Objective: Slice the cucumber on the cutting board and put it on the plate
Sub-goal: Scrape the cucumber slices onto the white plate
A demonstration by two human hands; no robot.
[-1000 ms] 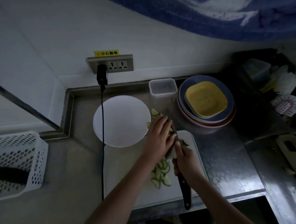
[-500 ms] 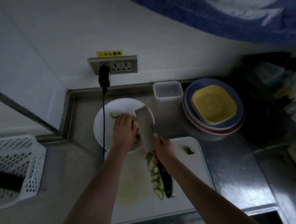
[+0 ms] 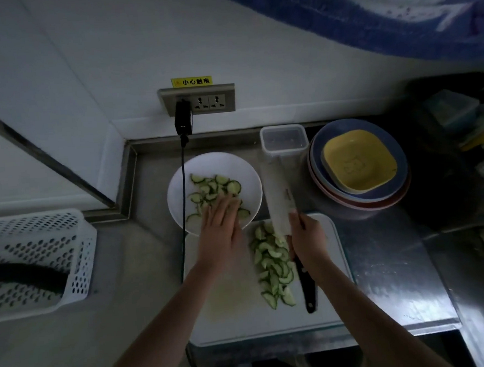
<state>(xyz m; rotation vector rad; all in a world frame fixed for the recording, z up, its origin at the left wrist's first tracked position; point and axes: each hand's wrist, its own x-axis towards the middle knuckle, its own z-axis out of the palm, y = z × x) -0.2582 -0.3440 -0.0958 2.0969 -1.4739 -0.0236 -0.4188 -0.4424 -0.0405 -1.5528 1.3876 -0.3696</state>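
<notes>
A round white plate (image 3: pixel 245 171) holds several cucumber slices (image 3: pixel 215 186). My left hand (image 3: pixel 223 236) hovers flat with its fingers apart over the plate's near edge and holds nothing. A row of cucumber slices (image 3: pixel 273 264) lies on the white cutting board (image 3: pixel 329 306). My right hand (image 3: pixel 307 240) grips the black handle of a cleaver (image 3: pixel 279 198). The blurred blade points away from me, just right of the plate.
A black cable (image 3: pixel 184 204) runs from the wall socket (image 3: pixel 197 100) across the plate's left side. A clear container (image 3: pixel 285 138) and stacked plates with a yellow dish (image 3: pixel 358 161) stand at the back right. A white basket (image 3: pixel 34 263) with a dark cucumber stands left.
Slices carried on the cleaver blade now lie on the plate. My left hand has drawn back toward the board, and the cleaver has swung to the right off the plate.
</notes>
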